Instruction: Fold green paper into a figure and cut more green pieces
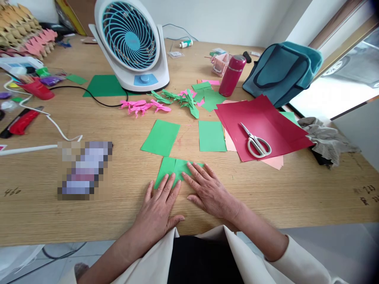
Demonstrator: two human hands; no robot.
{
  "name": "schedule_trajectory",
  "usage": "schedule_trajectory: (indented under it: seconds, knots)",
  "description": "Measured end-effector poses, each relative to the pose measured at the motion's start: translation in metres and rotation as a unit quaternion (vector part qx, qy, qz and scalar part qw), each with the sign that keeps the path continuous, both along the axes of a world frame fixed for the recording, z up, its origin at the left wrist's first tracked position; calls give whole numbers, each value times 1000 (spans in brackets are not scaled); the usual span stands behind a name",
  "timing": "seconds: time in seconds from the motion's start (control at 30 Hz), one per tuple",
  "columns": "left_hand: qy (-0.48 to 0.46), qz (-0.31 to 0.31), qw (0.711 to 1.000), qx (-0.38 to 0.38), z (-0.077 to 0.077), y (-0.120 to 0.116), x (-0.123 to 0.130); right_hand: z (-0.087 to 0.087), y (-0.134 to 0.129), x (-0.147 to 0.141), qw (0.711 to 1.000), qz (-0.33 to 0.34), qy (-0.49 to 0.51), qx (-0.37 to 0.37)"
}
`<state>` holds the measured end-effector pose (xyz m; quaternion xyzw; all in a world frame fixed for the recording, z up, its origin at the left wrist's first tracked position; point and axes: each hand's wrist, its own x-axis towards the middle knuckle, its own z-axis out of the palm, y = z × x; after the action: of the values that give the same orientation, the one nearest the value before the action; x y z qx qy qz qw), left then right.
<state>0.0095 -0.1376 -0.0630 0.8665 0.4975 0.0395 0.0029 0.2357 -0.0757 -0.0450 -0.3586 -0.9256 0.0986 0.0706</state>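
A green sheet of paper (pixel 175 165) with a crease down it lies flat on the table close to me. My left hand (pixel 158 205) rests on its lower left part, fingers spread. My right hand (pixel 207 187) lies flat over its right part, fingers spread as well; the palms hide the sheet's near edge. Just beyond are two more green sheets, one at the left (pixel 161 138) and another at the right (pixel 212 136). Folded green paper figures (pixel 189 102) and pink paper figures (pixel 142 106) sit farther back.
White-handled scissors (pixel 258 146) lie on red paper sheets (pixel 278 126) at the right. A fan (pixel 145 79), a pink flask (pixel 233 77) and a teal bag (pixel 281 71) stand behind. A blurred-out flat object (pixel 85 169) and a white cable (pixel 44 112) are at the left.
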Motion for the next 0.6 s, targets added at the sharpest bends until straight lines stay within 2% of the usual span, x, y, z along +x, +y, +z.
schedule_trajectory:
  seconds: [0.2, 0.33, 0.47, 0.6]
  knots:
    - [-19, -6, 1000, 0, 0, 2, -3, -1, 2, 12, 990, -134, -28, 22]
    - [-49, -14, 999, -5, 13, 11, -12, 6, 6, 13, 990, -135, -40, 22]
    - [-96, 91, 991, -10, 31, 32, -14, 21, 20, 2, 995, -102, -18, 4]
    - [-35, 207, 978, -13, 39, 56, -4, 32, 39, -16, 996, -83, -9, -27]
